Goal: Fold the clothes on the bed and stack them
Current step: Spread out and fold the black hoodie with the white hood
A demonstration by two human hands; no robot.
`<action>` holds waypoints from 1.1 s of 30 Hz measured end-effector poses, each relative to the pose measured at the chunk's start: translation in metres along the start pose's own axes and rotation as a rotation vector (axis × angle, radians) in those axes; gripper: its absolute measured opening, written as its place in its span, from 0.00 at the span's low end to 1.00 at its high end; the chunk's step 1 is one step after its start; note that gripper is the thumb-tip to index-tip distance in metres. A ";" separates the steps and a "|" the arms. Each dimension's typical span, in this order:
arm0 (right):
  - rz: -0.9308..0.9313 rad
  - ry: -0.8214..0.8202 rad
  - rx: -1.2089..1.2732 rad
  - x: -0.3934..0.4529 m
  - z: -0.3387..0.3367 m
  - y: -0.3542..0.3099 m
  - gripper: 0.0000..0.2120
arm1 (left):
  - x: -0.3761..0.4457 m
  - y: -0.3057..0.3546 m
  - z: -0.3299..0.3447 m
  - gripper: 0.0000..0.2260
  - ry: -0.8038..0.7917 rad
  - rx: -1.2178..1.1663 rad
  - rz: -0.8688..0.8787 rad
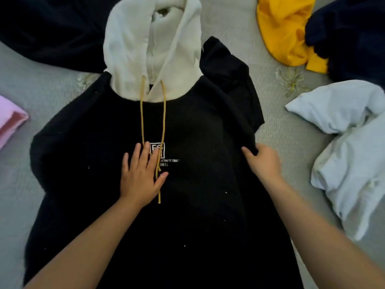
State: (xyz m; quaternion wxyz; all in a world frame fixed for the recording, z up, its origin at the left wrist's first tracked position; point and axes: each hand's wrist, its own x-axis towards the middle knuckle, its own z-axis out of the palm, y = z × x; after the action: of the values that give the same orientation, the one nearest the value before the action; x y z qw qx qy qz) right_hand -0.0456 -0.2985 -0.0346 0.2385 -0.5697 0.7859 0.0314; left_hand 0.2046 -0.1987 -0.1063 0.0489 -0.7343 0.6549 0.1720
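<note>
Centrally, black hoodie point(100, 155) with white hood point(129, 44), flat on the bed point(235, 24). Left hand point(139, 176): fingers spread, pressing chest print. Right hand point(264, 161): fingers pinching folded sleeve edge, centre right.

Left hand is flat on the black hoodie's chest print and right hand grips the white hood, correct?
Not quite. In the head view the left hand is flat on the black hoodie, but the right hand grips the hoodie's folded sleeve edge, not the white hood.
</note>
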 end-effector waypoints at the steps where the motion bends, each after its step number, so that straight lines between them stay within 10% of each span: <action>1: -0.013 0.043 0.019 0.003 -0.008 0.000 0.15 | 0.000 0.003 -0.003 0.31 0.003 -0.019 -0.010; 5: -0.085 0.406 -0.101 0.024 -0.066 0.004 0.13 | 0.005 0.027 -0.027 0.28 0.063 -0.103 0.054; 10: -0.168 0.481 -0.279 0.073 -0.106 0.007 0.12 | 0.035 0.074 -0.047 0.27 0.231 -0.089 0.264; 16: -0.049 0.246 -0.277 0.068 -0.071 0.034 0.26 | 0.060 0.084 -0.020 0.28 -0.014 0.053 0.130; 25: 0.252 -0.053 -0.199 -0.055 0.004 0.137 0.27 | 0.062 0.083 -0.003 0.30 0.084 -0.002 0.124; 33: 0.363 0.421 0.241 -0.036 -0.035 0.122 0.11 | 0.061 0.090 -0.019 0.28 -0.048 0.059 0.097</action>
State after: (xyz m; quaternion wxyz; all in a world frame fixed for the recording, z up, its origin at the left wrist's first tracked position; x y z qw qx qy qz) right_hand -0.1595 -0.2354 -0.0156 0.1267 -0.3815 0.9051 -0.1386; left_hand 0.1255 -0.2744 -0.0939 0.0780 -0.6955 0.6931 0.1724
